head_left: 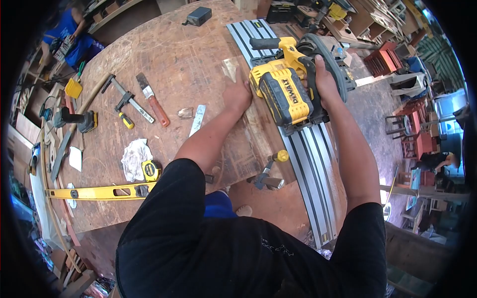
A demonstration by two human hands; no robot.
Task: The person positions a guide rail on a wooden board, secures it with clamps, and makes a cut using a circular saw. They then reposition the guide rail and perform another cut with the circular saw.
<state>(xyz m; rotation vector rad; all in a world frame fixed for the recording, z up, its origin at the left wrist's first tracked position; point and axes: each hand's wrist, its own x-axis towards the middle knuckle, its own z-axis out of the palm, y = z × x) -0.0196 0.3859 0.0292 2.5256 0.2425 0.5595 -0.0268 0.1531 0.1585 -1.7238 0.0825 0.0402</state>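
Observation:
A yellow and black DeWalt saw (290, 87) sits on a long silver guide rail (310, 174), which runs along the right side of the wooden workbench (189, 39). My right hand (323, 82) is wrapped round the saw's rear handle, thumb showing on top. Left of the saw, my left hand (237, 92) rests on the board beside the rail, by a pale patch of wood; its fingers are partly hidden, so their grip is unclear. A clamp (266, 174) with a yellow-ended handle hangs at the bench edge, near the rail.
On the bench lie a clamp (130, 102), a red-handled scraper (154, 102), a white rag (134, 159), a tape measure (151, 171), a yellow level (99, 192), a drill (77, 120) and a grey box (199, 16). A person in blue (67, 32) is at upper left.

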